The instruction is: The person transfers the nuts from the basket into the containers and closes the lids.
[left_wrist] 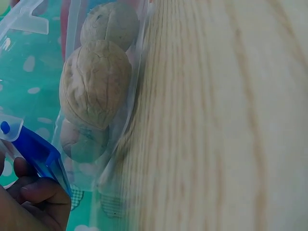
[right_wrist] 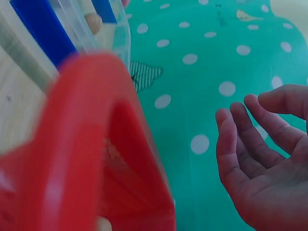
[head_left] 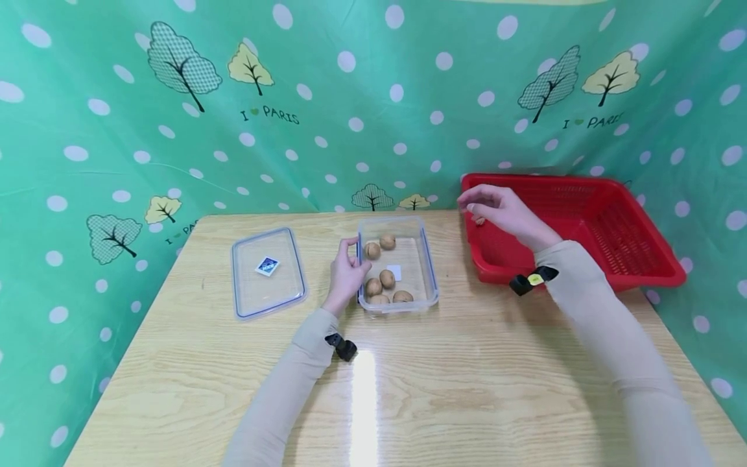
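Walnuts [head_left: 387, 279] lay in a clear container [head_left: 417, 266] at centre in the head view, its left wall pinched by the left grip [head_left: 345, 275]; the right grip [head_left: 496, 207] arched, empty, over the red basket [head_left: 648, 279]. From the left wrist, the nearest walnut [left_wrist: 96, 82] stood lengthwise at upper left, tip downward. From the right wrist, loosely bent fingers [right_wrist: 257, 149] pointed up-left at right.

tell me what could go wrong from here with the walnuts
The left hand holds the clear box by one side, so a tug might tip it and set the loose walnuts rolling. The right hand hangs over the edge of the red basket and could knock it when lowered.
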Tool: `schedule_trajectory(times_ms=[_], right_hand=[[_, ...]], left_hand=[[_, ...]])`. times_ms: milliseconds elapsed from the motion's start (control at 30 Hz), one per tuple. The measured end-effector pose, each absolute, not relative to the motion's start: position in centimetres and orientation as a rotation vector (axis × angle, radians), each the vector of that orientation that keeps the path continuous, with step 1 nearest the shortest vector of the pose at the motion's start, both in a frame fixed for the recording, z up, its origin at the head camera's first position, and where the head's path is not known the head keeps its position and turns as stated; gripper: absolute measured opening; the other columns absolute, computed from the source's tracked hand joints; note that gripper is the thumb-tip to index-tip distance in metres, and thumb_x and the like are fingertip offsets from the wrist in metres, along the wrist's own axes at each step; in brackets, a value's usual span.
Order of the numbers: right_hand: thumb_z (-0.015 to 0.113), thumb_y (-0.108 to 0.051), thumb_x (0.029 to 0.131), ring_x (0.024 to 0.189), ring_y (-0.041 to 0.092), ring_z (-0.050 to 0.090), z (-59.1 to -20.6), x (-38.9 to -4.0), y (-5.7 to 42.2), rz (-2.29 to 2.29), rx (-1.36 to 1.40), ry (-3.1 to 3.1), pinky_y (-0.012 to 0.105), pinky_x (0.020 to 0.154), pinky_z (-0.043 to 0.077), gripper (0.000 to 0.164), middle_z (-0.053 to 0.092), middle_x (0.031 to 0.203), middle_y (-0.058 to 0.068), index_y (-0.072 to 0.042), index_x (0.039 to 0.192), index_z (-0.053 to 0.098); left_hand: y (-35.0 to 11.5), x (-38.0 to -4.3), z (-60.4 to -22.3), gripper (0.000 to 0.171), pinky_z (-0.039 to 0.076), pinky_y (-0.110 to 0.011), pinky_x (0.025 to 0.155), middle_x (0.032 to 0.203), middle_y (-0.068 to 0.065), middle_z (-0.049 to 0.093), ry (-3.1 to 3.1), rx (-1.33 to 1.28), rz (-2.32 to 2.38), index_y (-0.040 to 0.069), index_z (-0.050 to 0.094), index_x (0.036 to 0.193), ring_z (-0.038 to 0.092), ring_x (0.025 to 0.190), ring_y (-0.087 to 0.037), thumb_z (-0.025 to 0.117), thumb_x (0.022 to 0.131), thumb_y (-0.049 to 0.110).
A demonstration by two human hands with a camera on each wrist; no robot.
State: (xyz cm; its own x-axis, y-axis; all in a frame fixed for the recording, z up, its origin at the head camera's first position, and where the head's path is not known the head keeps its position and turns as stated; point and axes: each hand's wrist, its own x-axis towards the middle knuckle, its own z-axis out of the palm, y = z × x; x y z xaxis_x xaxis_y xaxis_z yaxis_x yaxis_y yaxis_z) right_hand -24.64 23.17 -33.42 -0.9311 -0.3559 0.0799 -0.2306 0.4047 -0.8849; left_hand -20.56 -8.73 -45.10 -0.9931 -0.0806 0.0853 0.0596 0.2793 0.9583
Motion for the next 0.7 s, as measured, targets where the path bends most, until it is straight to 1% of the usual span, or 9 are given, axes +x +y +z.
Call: schedule_trajectory(times_ms=[100,167,233,333,467,533,600,700], right_hand=[[0.059,-0.015,0.096,0.107,0.034,0.054,-33.3,-25.5,23.6,-1.570,-0.477,2.540,0.023,0.080,0.050,0.034,0.057,0.122,0.017,-0.004,0.127,0.056],[0.059,-0.017,0.096,0.109,0.035,0.053,-33.4,-26.1,24.0,-1.573,-0.443,2.548,0.021,0.081,0.050,0.035,0.056,0.124,0.016,-0.004,0.129,0.055],[0.059,-0.017,0.096,0.110,0.035,0.053,-33.7,-26.8,24.4,-1.590,-0.405,2.542,0.023,0.083,0.050,0.037,0.054,0.125,0.016,-0.003,0.130,0.054],[0.059,-0.017,0.096,0.111,0.031,0.053,-34.1,-27.9,25.2,-1.613,-0.349,2.530,0.029,0.089,0.049,0.040,0.051,0.128,0.016,-0.001,0.132,0.052],[0.057,-0.017,0.097,0.113,0.027,0.052,-34.4,-29.3,26.2,-1.635,-0.283,2.498,0.038,0.097,0.045,0.041,0.048,0.131,0.015,0.000,0.134,0.049],[0.054,-0.016,0.098,0.114,0.027,0.051,-34.7,-29.8,26.5,-1.642,-0.254,2.473,0.039,0.099,0.043,0.041,0.046,0.132,0.014,0.001,0.135,0.047],[0.053,-0.016,0.099,0.113,0.025,0.052,-35.0,-30.2,26.8,-1.644,-0.225,2.454,0.039,0.099,0.043,0.042,0.045,0.133,0.015,0.002,0.136,0.045],[0.052,-0.015,0.100,0.111,0.022,0.053,-35.5,-30.8,27.1,-1.642,-0.199,2.448,0.032,0.096,0.046,0.042,0.045,0.134,0.017,0.003,0.137,0.044]], left_hand=[[-8.8,-20.5,-45.2,0.059,0.028,-0.021,0.042,0.054,0.005,0.038,-2.420,0.018,-1.814,0.012,0.045,0.137,0.033,0.044,-0.008,0.061,0.082,-0.003],[-8.9,-20.6,-45.2,0.059,0.028,-0.021,0.042,0.054,0.005,0.037,-2.423,0.015,-1.808,0.012,0.045,0.137,0.032,0.044,-0.008,0.061,0.083,-0.003],[-8.9,-20.6,-45.2,0.059,0.028,-0.022,0.042,0.054,0.005,0.038,-2.420,0.012,-1.809,0.011,0.045,0.137,0.032,0.044,-0.008,0.061,0.083,-0.003],[-9.0,-20.6,-45.2,0.059,0.028,-0.022,0.042,0.054,0.005,0.037,-2.419,0.006,-1.807,0.010,0.045,0.138,0.032,0.044,-0.008,0.061,0.083,-0.003],[-9.0,-20.6,-45.2,0.059,0.028,-0.022,0.042,0.054,0.005,0.037,-2.418,0.002,-1.796,0.009,0.044,0.138,0.032,0.044,-0.008,0.061,0.083,-0.003],[-9.0,-20.6,-45.2,0.059,0.028,-0.022,0.041,0.054,0.005,0.037,-2.417,0.005,-1.798,0.009,0.044,0.138,0.032,0.043,-0.008,0.061,0.083,-0.003],[-9.0,-20.6,-45.2,0.059,0.029,-0.021,0.041,0.054,0.005,0.037,-2.422,0.006,-1.799,0.010,0.044,0.138,0.032,0.043,-0.008,0.061,0.083,-0.004],[-9.0,-20.7,-45.2,0.058,0.029,-0.021,0.042,0.053,0.006,0.037,-2.423,0.007,-1.804,0.010,0.044,0.137,0.032,0.043,-0.007,0.061,0.083,-0.004]])
